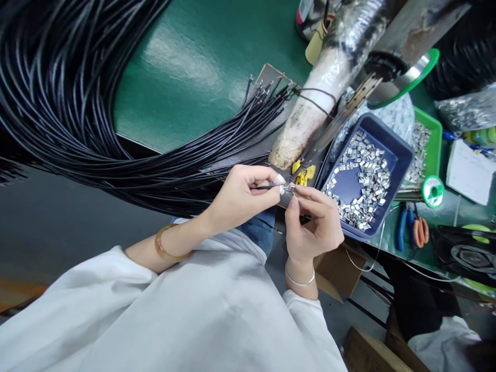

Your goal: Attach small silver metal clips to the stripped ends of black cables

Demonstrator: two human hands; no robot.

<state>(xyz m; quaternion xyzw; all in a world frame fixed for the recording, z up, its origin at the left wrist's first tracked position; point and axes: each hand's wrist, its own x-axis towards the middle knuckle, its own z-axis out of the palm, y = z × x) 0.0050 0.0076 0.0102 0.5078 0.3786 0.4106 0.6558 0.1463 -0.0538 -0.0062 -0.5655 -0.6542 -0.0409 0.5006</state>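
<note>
My left hand is closed in a pinch around a black cable close to its end, with white wraps on the thumb and fingertip. At the cable's tip is a small metal connector, partly covered by fingers. My right hand pinches this connector from the other side, thumb below and index finger above. Just beyond my fingers lie yellow-handled cutters. To the right of my right hand stands a dark blue bin holding many small metal shells.
A thick bundle of black cables runs across the left onto the green table. A wrapped post slants in from the top. Further right are a green bin, a solder spool, pliers, and paper.
</note>
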